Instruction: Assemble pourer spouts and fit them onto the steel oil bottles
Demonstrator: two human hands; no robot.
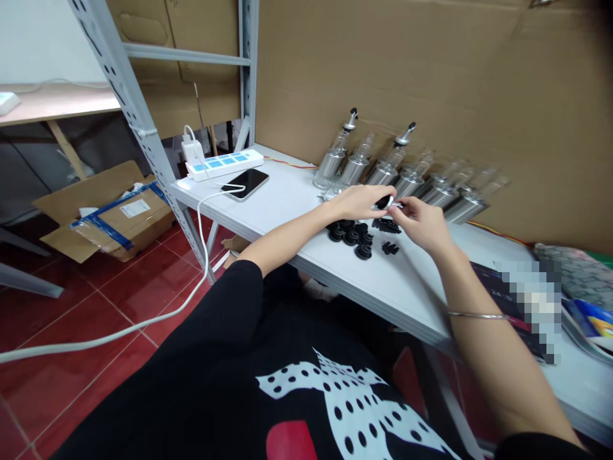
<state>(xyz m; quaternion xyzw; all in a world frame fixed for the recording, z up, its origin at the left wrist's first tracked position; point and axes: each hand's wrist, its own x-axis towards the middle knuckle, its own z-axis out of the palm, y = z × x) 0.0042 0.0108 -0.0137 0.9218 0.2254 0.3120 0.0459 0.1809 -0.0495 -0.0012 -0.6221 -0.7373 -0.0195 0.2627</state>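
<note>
My left hand (pixel 361 201) is closed on a small black and silver part, which looks like a bottle pourer (pixel 385 202). Right beside it, my right hand (pixel 425 225) pinches at the pourer's edge; what lies between those fingertips is too small to make out. Below the hands, several black ribbed stoppers (pixel 351 237) stand grouped on the white table (pixel 311 220). Small black pieces (pixel 387 225) lie in a pile, with a few more black bits (pixel 390 248) nearer the edge. Behind, several glass bottles with metal sleeves (pixel 354 169) form a row; two carry pourers.
A phone (pixel 246 184) with a white cable and a power strip (pixel 225 164) occupy the table's left end. Cardboard (pixel 383 64) walls off the back. A dark packet (pixel 507 300) lies at right. An opened carton (pixel 129 217) sits on the red floor beyond the shelf post (pixel 134 108).
</note>
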